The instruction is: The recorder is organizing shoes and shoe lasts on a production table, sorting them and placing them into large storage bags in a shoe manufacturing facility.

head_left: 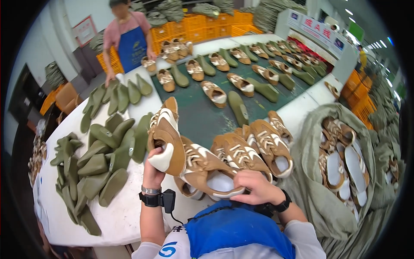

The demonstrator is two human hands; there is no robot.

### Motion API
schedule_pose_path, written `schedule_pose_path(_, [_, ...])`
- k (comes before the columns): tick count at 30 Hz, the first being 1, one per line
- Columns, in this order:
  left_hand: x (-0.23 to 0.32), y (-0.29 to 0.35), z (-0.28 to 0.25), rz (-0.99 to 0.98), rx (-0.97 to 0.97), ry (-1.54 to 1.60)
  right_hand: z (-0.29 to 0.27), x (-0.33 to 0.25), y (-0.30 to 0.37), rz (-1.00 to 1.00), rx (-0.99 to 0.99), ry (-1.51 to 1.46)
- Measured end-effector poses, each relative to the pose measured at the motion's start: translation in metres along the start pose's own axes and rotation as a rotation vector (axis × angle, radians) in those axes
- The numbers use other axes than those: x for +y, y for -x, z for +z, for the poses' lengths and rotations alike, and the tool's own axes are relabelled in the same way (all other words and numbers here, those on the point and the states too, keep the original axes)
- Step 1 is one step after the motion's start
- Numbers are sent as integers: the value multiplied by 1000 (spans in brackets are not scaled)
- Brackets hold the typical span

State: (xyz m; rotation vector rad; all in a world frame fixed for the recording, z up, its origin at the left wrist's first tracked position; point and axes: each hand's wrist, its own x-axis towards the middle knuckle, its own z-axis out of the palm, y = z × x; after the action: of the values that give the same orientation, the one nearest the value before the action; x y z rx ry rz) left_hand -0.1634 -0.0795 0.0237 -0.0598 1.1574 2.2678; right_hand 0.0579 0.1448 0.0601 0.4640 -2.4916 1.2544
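My left hand (154, 170) is closed around the heel of a brown sneaker (174, 149) with white stripes, holding it toe up above the table. My right hand (257, 187) grips the heel edge of a second brown sneaker (200, 159), its pale insole showing through the opening. The two shoes overlap where they meet in front of me. Beside my right hand, more brown sneakers (269, 144) lie close together with white laces. Part of another sneaker (189, 190) shows beneath the one at my right hand.
Green shoe lasts (92, 162) lie heaped on the white table (125, 218) at left. Ahead, a green conveyor belt (189, 114) carries rows of sneakers and lasts. A sack (302, 172) of sneakers stands at right. Across the table, a person in a blue apron (132, 49) touches lasts.
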Motion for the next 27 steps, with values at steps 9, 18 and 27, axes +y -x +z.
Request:
schedule_pose_path(9, [8, 57, -44, 487, 97, -448, 21, 0, -17, 241, 596, -562])
schedule_pose_path(18, [-14, 90, -73, 492, 127, -324, 112, -34, -104, -282, -84, 2])
schedule_pose_path(27, [2, 81, -93, 207, 47, -504, 156, -27, -113, -323, -370, 214])
